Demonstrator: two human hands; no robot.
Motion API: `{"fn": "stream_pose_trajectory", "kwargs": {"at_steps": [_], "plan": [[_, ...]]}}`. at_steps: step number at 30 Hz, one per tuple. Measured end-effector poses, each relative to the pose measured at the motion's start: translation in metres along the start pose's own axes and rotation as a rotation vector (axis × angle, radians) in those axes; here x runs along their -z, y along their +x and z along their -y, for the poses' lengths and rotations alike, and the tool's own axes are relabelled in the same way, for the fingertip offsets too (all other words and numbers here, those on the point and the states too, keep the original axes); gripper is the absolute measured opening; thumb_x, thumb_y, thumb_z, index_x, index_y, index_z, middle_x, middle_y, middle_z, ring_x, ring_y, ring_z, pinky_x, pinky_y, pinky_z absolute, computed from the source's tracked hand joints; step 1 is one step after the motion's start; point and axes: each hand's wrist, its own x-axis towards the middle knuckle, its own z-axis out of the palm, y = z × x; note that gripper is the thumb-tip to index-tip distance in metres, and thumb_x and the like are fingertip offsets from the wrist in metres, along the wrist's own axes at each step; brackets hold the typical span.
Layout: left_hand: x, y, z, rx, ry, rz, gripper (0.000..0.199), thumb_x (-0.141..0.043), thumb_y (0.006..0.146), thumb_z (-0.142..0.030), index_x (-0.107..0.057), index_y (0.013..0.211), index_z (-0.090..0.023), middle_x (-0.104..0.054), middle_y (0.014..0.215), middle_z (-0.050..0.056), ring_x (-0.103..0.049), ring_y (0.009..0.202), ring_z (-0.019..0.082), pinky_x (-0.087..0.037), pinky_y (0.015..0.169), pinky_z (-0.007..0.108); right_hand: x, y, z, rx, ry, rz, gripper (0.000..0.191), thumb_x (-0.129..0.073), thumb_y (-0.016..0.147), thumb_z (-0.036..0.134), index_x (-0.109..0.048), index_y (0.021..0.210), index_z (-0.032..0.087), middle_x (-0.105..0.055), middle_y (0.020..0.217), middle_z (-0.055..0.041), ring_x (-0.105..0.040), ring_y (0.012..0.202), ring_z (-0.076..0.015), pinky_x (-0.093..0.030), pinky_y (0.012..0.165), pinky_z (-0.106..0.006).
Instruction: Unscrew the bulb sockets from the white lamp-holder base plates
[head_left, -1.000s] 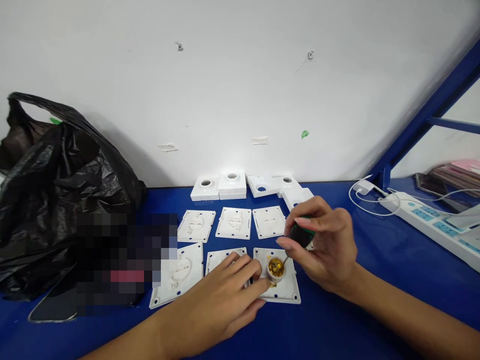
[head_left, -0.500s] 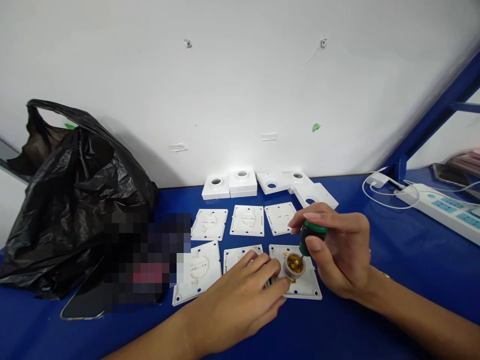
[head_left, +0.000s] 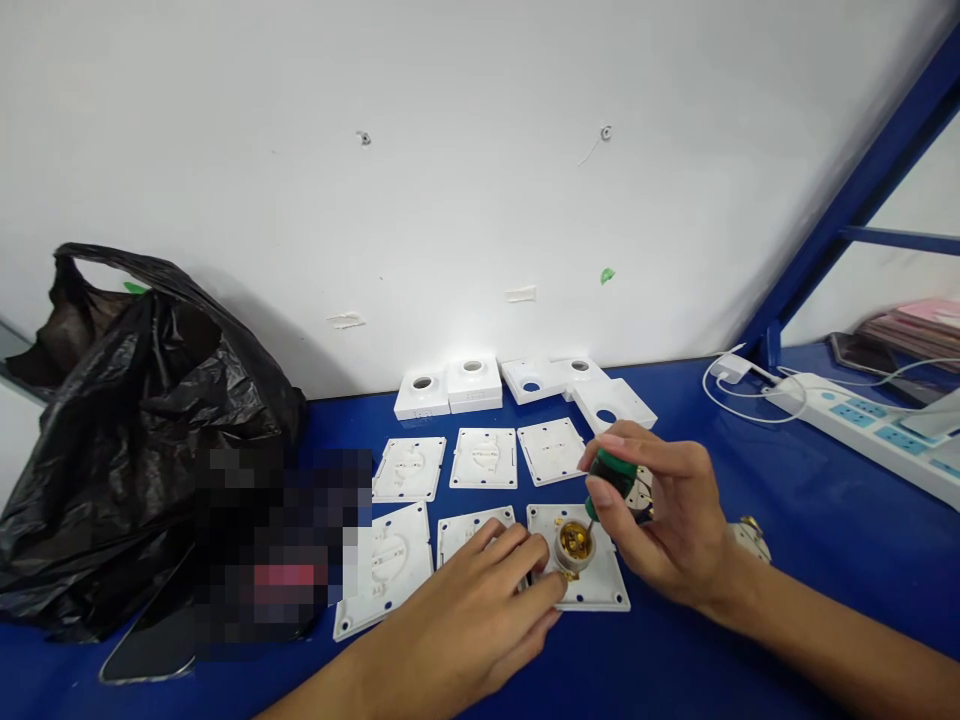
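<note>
My right hand (head_left: 667,510) grips a small screwdriver (head_left: 613,475) with a green and black handle. The tool is tilted, and its shaft reaches the rim of a round lamp socket (head_left: 575,546) with a brass inside. This socket sits on a square white plate (head_left: 600,590) at the front right of the plates. My left hand (head_left: 480,600) has its fingers bent at the socket's left side, thumb by a brass tab. Beneath that hand another white plate (head_left: 472,525) is partly hidden. More round socket parts (head_left: 750,538) lie behind my right hand and wrist.
Several white plates (head_left: 409,470) lie on the blue table (head_left: 750,660). White box covers with round holes (head_left: 476,385) stand along the wall. A black plastic bag (head_left: 150,430) and a phone (head_left: 150,630) are on the left. A power strip (head_left: 885,425) with cables lies right.
The camera view has shifted, so the table appears lower and slightly left. Socket parts behind my right hand now show. The screwdriver stays at the socket, leaning a bit more.
</note>
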Motion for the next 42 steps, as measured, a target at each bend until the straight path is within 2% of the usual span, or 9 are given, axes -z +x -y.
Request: {"fn": "stream_pose_trajectory", "kwargs": {"at_steps": [1, 3, 5, 11, 16, 21, 31, 36, 42], "plan": [[0.0, 0.0, 0.0, 0.003, -0.004, -0.006, 0.007, -0.057, 0.114, -0.02, -0.062, 0.117, -0.02, -0.065, 0.113, 0.007, -0.065, 0.106, 0.026, -0.052, 0.105, 0.045, -0.004, -0.003, 0.004, -0.077, 0.021, -0.092, 0.053, -0.062, 0.098, 0.002, -0.054, 0.143, 0.027, -0.063, 0.104, -0.0028, -0.066, 0.09, -0.0203, -0.056, 0.076, -0.039], [0.0, 0.0, -0.001, 0.007, -0.011, -0.02, 0.009, -0.055, 0.115, -0.021, -0.062, 0.119, -0.021, -0.065, 0.113, 0.007, -0.065, 0.105, 0.026, -0.053, 0.103, 0.042, -0.013, -0.01, 0.011, -0.219, 0.077, -0.135, 0.05, -0.057, 0.102, 0.003, -0.052, 0.144, 0.029, -0.063, 0.109, -0.0034, -0.064, 0.095, -0.0198, -0.056, 0.082, -0.039], [0.0, 0.0, -0.001, 0.002, -0.014, -0.022, 0.008, -0.056, 0.114, -0.021, -0.062, 0.118, -0.021, -0.065, 0.111, 0.007, -0.065, 0.104, 0.026, -0.053, 0.099, 0.041, -0.018, -0.014, 0.015, -0.251, 0.116, -0.139, 0.05, -0.056, 0.103, 0.004, -0.051, 0.144, 0.031, -0.062, 0.112, -0.0032, -0.063, 0.097, -0.0198, -0.056, 0.084, -0.039], [-0.001, 0.0, 0.0, -0.015, 0.002, -0.014, 0.005, -0.06, 0.112, -0.019, -0.062, 0.116, -0.02, -0.066, 0.112, 0.007, -0.065, 0.104, 0.027, -0.053, 0.099, 0.042, -0.014, -0.012, 0.011, -0.176, 0.147, -0.069, 0.052, -0.055, 0.102, 0.005, -0.052, 0.146, 0.031, -0.062, 0.111, -0.004, -0.064, 0.094, -0.0206, -0.059, 0.08, -0.04], [-0.001, -0.001, 0.001, -0.007, 0.008, -0.003, 0.016, -0.061, 0.112, -0.02, -0.062, 0.128, -0.019, -0.068, 0.119, 0.008, -0.066, 0.111, 0.029, -0.054, 0.106, 0.047, -0.01, -0.008, 0.014, -0.014, 0.166, 0.03, 0.066, -0.061, 0.094, -0.001, -0.05, 0.152, 0.027, -0.063, 0.105, -0.0041, -0.067, 0.094, -0.0214, -0.062, 0.069, -0.035], [-0.004, -0.002, 0.002, -0.008, -0.001, 0.014, 0.014, -0.058, 0.113, -0.02, -0.063, 0.125, -0.019, -0.069, 0.121, 0.009, -0.066, 0.113, 0.029, -0.054, 0.107, 0.049, -0.009, -0.004, 0.016, 0.046, 0.117, 0.058, 0.074, -0.064, 0.092, -0.003, -0.047, 0.157, 0.029, -0.062, 0.104, -0.0031, -0.067, 0.088, -0.0194, -0.062, 0.061, -0.031], [0.0, 0.001, 0.0, -0.017, 0.013, 0.011, 0.004, -0.061, 0.111, -0.018, -0.061, 0.115, -0.018, -0.066, 0.114, 0.008, -0.064, 0.107, 0.028, -0.052, 0.101, 0.044, 0.001, 0.002, 0.014, 0.022, -0.11, -0.042, 0.059, -0.075, 0.091, 0.002, -0.058, 0.141, 0.028, -0.064, 0.099, -0.0015, -0.065, 0.083, -0.0197, -0.062, 0.062, -0.034], [0.002, 0.001, -0.001, -0.017, 0.009, 0.005, 0.004, -0.063, 0.111, -0.018, -0.061, 0.115, -0.018, -0.066, 0.115, 0.007, -0.064, 0.107, 0.027, -0.05, 0.102, 0.043, 0.005, 0.007, 0.015, 0.086, -0.126, -0.104, 0.061, -0.079, 0.086, -0.002, -0.063, 0.138, 0.026, -0.064, 0.098, -0.0022, -0.062, 0.076, -0.0174, -0.059, 0.051, -0.027], [-0.002, -0.002, 0.0, -0.02, 0.002, 0.004, 0.006, -0.064, 0.11, -0.018, -0.061, 0.115, -0.019, -0.067, 0.117, 0.007, -0.065, 0.108, 0.027, -0.049, 0.103, 0.043, 0.01, 0.007, 0.019, 0.063, -0.113, -0.107, 0.071, -0.08, 0.085, -0.002, -0.061, 0.145, 0.03, -0.065, 0.101, -0.0016, -0.067, 0.078, -0.0174, -0.063, 0.052, -0.027]]}}
